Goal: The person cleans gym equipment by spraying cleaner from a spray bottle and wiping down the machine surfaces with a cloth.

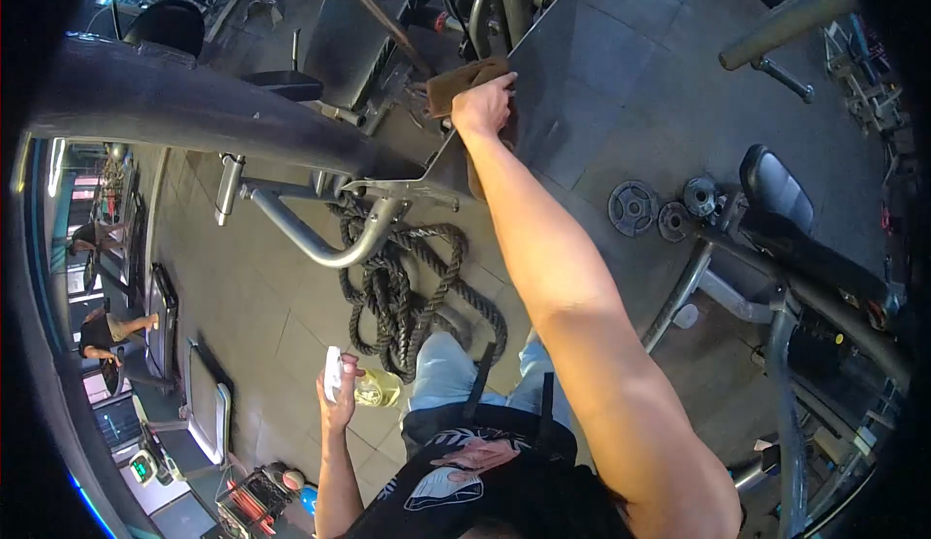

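Observation:
Stretched forward to the upper middle, my right hand [483,106] is closed on a brown cloth [454,85]. The cloth lies against the edge of a dark machine panel [548,30], and part of it hangs below the hand. At the lower left, my left hand [337,398] is wrapped round a spray bottle [376,389] with a white trigger head and yellowish liquid. The bottle is tilted sideways, near my left leg.
A thick machine beam [223,112] crosses the upper left, with a curved metal handle [320,248] below it. Black battle ropes [388,292] lie coiled on the floor. Weight plates [632,208] and a bench machine [776,190] stand right. People [102,333] are at the far left.

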{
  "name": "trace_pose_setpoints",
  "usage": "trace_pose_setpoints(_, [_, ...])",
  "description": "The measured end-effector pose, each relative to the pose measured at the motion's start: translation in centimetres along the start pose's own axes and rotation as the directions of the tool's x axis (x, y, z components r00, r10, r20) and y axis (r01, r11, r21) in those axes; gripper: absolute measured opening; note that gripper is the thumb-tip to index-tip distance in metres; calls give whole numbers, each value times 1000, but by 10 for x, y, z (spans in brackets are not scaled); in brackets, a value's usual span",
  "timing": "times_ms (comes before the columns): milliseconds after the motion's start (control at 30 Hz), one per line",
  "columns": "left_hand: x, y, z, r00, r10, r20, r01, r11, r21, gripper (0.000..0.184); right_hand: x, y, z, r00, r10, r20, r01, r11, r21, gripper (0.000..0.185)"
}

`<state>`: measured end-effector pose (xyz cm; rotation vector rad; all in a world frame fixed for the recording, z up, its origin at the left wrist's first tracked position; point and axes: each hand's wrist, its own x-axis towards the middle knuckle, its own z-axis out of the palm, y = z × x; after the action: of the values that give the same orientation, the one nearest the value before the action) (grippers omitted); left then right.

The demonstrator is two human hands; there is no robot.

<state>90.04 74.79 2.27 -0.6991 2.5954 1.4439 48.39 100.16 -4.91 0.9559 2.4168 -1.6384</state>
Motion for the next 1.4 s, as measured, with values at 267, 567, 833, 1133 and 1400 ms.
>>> trace_pose_setpoints(267, [13,-19,-18,992,55,112,-53,998,-24,29,16,16,2,995,-99,-26,99,995,22,94])
trace_pose_setpoints(567, [-33,-77,-35,997,-54,-56,52,998,-35,30,19,18,0,989,-149,-22,148,988,-41,93])
trace_pose_setpoints(833, [-103,-93,3,978,-179,-104,176,984,-36,33,21,13,-6,991,-126,42,129,987,-98,94])
trace_pose_setpoints(1133, [-141,-105,3,950,-219,-222,225,974,-1,28,24,12,-4,993,-115,6,115,991,-74,94])
trace_pose_setpoints(1400, [-123,-119,-31,940,-253,-229,271,961,51,31,24,20,-5,992,-110,60,111,994,-20,97])
